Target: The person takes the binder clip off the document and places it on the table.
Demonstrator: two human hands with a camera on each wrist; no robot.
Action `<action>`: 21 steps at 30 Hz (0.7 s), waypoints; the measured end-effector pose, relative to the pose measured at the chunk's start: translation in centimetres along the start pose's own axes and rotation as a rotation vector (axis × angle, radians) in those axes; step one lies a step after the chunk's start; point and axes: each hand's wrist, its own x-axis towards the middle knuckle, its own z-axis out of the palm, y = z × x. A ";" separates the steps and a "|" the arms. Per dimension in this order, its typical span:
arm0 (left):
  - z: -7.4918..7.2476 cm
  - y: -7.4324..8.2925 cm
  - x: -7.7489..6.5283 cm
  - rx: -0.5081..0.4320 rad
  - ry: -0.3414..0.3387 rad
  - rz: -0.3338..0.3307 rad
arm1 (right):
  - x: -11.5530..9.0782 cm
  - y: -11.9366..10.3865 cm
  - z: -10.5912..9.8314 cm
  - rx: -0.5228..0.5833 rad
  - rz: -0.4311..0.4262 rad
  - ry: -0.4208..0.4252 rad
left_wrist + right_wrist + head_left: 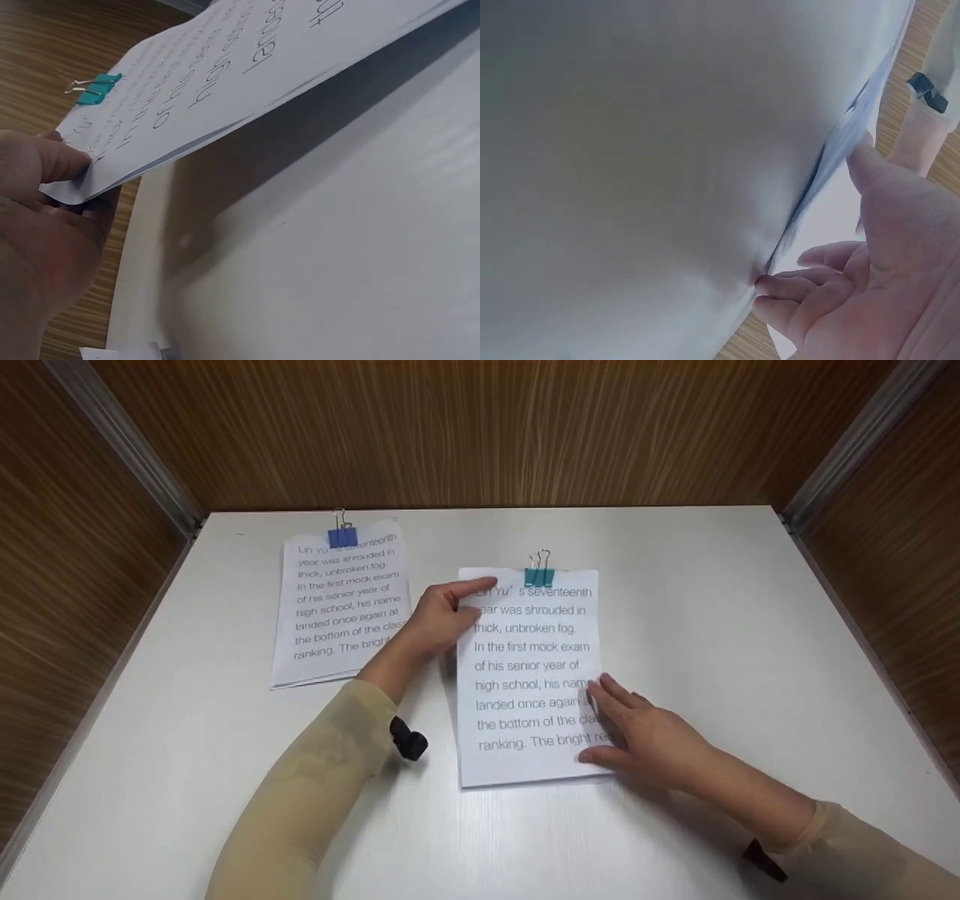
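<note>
A stack of printed sheets [525, 769] with a teal binder clip [539, 577] at its top edge is in the middle of the head view. My left hand [442, 619] pinches the stack by its upper left edge. In the left wrist view the thumb [64, 161] lies on the printed side, with fingers beneath; that edge stands off the table over a shadow. On the lower right side, my right hand [652, 735] touches the stack's edge with its fingers spread and loosely extended. Its thumb and fingertips meet the edge in the right wrist view.
Another printed stack [341, 607] with a blue binder clip [343, 537] lies at the back left, just beyond my left forearm. A white table [712, 585] carries both stacks. Wood-grain panels [487, 435] enclose its back and sides.
</note>
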 end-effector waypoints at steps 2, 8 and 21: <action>-0.1 0.0 -0.1 -0.001 0.011 -0.005 | -0.1 0.2 -0.5 -0.004 0.013 0.015; -0.1 0.2 -0.4 -0.019 0.024 -0.014 | 0.5 1.0 -3.2 0.013 0.036 0.083; 0.4 0.5 -1.0 -0.096 -0.014 0.022 | 6.2 2.6 -10.2 0.257 0.015 0.379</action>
